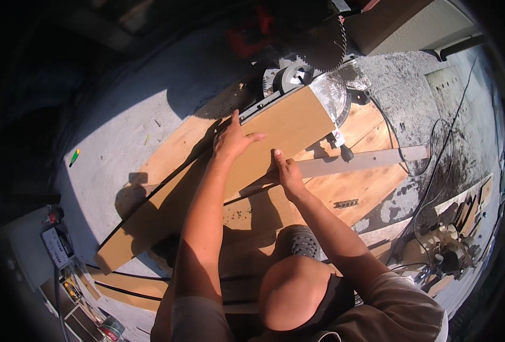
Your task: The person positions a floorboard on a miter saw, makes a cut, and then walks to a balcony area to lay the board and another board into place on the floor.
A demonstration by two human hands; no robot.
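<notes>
A long tan wooden board (286,122) lies slantwise across the miter saw (298,77), its far end on the round metal saw table (330,94). Along its far edge runs the saw's fence (261,106). My left hand (233,138) grips that far edge, with the thumb stretched over the top face. At the near edge my right hand (288,172) holds the board, thumb on top and the other fingers mostly hidden beneath. The board's other end reaches down to the lower left. Part of the toothed blade (343,48) shows above the saw table.
Beneath are wooden panels (372,168) and a narrow grey-brown strip (372,161). A perforated metal piece (346,203) lies nearby. Black cable (435,188) loops at right, near a dusty machine (446,251). A green-handled tool (74,157) lies left; more boards (133,282) lie lower left.
</notes>
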